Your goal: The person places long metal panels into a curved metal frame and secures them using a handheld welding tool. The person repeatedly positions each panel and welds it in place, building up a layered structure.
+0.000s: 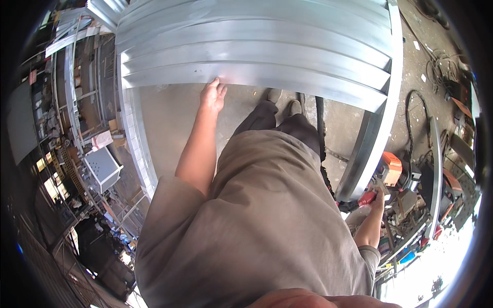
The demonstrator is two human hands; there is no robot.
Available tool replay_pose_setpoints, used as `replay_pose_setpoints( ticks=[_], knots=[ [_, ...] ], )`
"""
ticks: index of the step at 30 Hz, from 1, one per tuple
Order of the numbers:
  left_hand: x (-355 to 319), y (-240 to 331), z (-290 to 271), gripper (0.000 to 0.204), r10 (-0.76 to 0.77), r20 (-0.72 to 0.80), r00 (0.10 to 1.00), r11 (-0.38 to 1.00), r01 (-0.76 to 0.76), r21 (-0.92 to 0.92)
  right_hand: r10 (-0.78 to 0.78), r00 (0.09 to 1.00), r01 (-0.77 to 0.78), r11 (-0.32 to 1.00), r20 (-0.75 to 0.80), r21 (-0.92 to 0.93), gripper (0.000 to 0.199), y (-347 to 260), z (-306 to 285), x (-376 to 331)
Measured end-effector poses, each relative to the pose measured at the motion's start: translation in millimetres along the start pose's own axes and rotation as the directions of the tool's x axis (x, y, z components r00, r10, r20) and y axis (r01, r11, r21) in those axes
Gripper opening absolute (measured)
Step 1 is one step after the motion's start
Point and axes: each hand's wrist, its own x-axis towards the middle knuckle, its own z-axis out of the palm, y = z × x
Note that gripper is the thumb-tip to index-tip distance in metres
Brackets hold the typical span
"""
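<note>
A large silvery metal frame with overlapping horizontal slats fills the far middle. My left hand is at the lower edge of the nearest metal slat, fingers curled in and the tips touching that edge. Over at the right, my right hand closes around a red object beside the near end of the frame's right rail. The fingers partly cover this object, and its kind cannot be made out. Below the slats, the frame is open down to the concrete floor, where my shoes show.
An orange box-shaped machine stands just beyond my right hand, among cluttered tools. Black cables lie on the floor at the right. On the left are a grey metal box, racks and long metal profiles.
</note>
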Motion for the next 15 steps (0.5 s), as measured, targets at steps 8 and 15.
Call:
replay_pose_setpoints(
  ticks=[8,15],
  knots=[
    [-2,-7,-3,0.041,0.011,-0.001,1.0,1.0,-0.011,-0.028,0.086,0.996,-0.092,0.959,-0.035,-0.269,0.023,27,-4,-3],
    [-13,-14,-8,0.039,-0.007,0.057,0.998,1.0,0.006,0.019,-0.163,0.928,0.304,0.852,0.336,-0.426,0.023,57,-15,-3]
  ],
)
